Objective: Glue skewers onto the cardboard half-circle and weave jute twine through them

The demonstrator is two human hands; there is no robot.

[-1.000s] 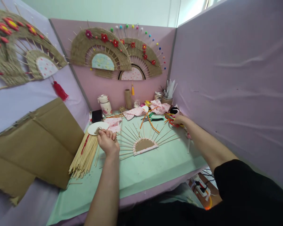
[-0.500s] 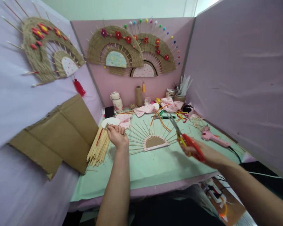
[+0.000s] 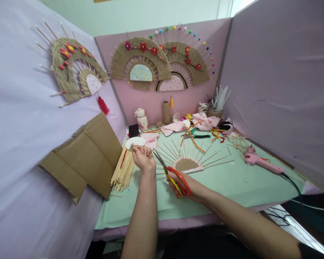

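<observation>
My left hand (image 3: 143, 158) is closed in a fist on a strand of tan twine (image 3: 132, 147) above the green table. My right hand (image 3: 187, 187) grips red-handled scissors (image 3: 172, 174); their blades are parted and point up-left toward my left fist. Just beyond both hands lies a half-round cardboard fan base (image 3: 187, 165) with bamboo sticks spread out from it. A bundle of bamboo sticks (image 3: 123, 169) lies left of my left hand, beside a white paper disc (image 3: 135, 142).
A folded cardboard sheet (image 3: 83, 154) leans on the left wall. A pink glue gun (image 3: 260, 161) with its cable lies at the right. Fabric scraps, pliers, coloured wires, a twine spool (image 3: 166, 112) and cups crowd the table's back. Finished fans (image 3: 140, 63) hang on the walls.
My right hand picked up the scissors at the back right and carried them left, close to my left fist. The left hand kept hold of the twine. The view shifted.
</observation>
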